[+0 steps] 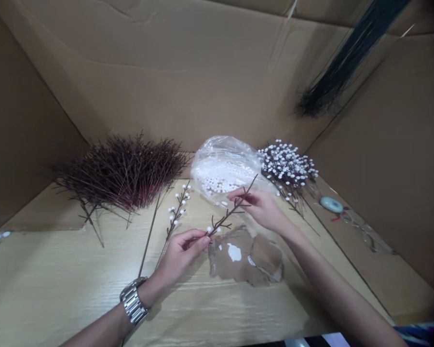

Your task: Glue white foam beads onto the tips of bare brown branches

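My left hand pinches the lower part of a brown artificial twig, which slants up to the right. Near those fingers a couple of white berries show on the twig. Just behind the twig, my right hand has its fingers drawn together at the front of a clear plastic bag of white berries. What those fingertips hold, if anything, cannot be made out. Below the twig lies a torn cardboard piece with a white glue-like blob. Left of the twig rests a berried stem.
A large pile of bare brown twigs lies at the left back. Berried twigs are heaped right of the bag. A pale green oval object and glasses lie at right. Dark wires stand above; cardboard walls enclose the table.
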The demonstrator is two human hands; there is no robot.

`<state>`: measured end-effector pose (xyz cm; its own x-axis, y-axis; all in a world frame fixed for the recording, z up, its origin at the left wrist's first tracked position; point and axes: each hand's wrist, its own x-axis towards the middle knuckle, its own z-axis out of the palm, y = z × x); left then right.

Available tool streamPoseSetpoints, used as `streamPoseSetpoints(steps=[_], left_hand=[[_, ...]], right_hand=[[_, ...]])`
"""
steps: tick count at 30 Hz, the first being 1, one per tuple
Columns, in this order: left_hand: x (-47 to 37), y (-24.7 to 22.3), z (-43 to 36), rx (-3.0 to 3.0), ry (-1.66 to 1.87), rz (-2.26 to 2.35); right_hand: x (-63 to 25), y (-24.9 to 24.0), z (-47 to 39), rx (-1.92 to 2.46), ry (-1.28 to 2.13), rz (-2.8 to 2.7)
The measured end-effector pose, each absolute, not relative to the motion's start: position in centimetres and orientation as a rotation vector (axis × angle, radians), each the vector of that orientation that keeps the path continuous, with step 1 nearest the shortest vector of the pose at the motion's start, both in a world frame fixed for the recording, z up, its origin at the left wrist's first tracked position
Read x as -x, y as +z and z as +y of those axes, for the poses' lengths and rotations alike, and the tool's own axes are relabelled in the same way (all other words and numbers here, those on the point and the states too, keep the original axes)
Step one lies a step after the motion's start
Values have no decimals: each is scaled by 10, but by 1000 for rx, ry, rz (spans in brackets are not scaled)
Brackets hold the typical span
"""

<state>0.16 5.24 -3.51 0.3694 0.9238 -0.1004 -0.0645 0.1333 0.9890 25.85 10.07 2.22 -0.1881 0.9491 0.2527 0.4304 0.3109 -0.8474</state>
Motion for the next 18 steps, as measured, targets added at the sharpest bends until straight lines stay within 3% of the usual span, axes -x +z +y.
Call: streamPoseSetpoints(steps=[8, 18], left_hand=[[-1, -31, 52, -1294, 838, 828], [0, -39, 51, -1126, 904, 905]], right_hand=[[-289, 79, 78, 1079, 1035, -1387], [-273, 97, 70, 1188, 655, -1564]])
